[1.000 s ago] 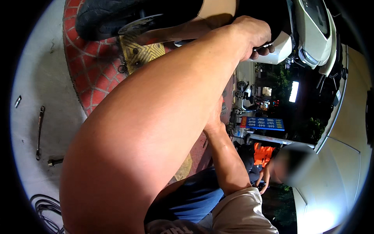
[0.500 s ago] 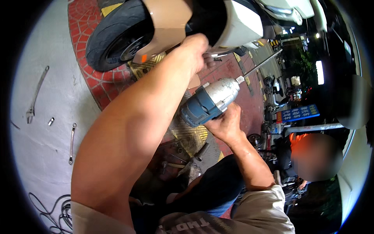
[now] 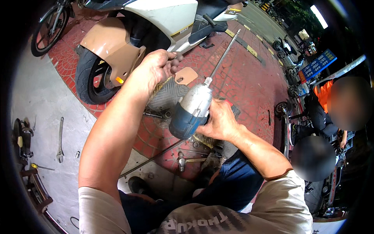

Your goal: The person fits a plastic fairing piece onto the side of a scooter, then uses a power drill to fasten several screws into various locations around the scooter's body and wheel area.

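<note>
My right hand (image 3: 221, 120) is wrapped round the handle of a blue and silver impact wrench (image 3: 191, 107). From its nose a long thin steel extension rod (image 3: 224, 57) points forward and slightly right. My left hand (image 3: 156, 68) hangs beside the brown front fender (image 3: 104, 43) of a white and brown scooter (image 3: 165, 18), fingers curled in. Its fingertips are blurred, and whatever they may hold is too indistinct to name. Under that hand, a flat brown panel with a hole (image 3: 188, 76) lies low near a grey ribbed mat (image 3: 165, 98).
By my feet lies a hammer (image 3: 181, 161) among several loose tools. An adjustable wrench (image 3: 60, 140) and a yellow-handled screwdriver (image 3: 43, 167) rest on the grey floor at left. Two people sit at right, one in an orange top (image 3: 322, 93). Another motorcycle's wheel (image 3: 50, 31) stands far left.
The view has turned, showing more of the scooter and ground. My left hand has drawn back from the scooter, uncovering the brown panel. The impact wrench stays in my right hand, its rod pointing more forward.
</note>
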### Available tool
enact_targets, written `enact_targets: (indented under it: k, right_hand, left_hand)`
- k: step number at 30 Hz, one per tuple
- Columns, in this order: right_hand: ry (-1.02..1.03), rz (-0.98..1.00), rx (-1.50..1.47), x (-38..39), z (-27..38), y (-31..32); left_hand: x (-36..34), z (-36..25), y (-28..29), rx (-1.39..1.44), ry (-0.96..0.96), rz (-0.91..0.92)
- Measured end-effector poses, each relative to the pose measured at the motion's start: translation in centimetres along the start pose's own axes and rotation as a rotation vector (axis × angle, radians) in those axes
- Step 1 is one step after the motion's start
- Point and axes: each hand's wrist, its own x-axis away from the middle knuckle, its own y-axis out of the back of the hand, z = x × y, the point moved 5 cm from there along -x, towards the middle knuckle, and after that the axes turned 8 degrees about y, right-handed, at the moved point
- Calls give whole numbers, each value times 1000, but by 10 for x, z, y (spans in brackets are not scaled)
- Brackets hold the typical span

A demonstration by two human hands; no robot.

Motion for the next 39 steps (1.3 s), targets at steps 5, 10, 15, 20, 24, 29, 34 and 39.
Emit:
enact_targets:
  k: [5,10,15,20,24,29,34,39]
  right_hand:
    - [19,71,-29,8,4,-5]
    - [45,78,-23,9,13,0]
    - [36,106,-24,11,14,-3]
    - [7,244,22,0,23,-11]
    - [-1,331,83,2,20,-21]
    - [-19,429,140,-5,23,-29]
    - [-14,506,157,-5,27,-27]
    - [4,531,142,-10,34,-28]
  left_hand:
    - [11,-1,-7,-259,-71,-205]
    - [8,-4,-2,-223,-85,-84]
    - [21,-5,-23,-188,-55,93]
    - [50,-33,-44,-151,-88,252]
    - [71,-51,-51,-181,-107,330]
    - [77,-59,-30,-246,-120,285]
    - [86,-63,-23,-320,-98,254]
    - [83,-65,-14,-391,-87,244]
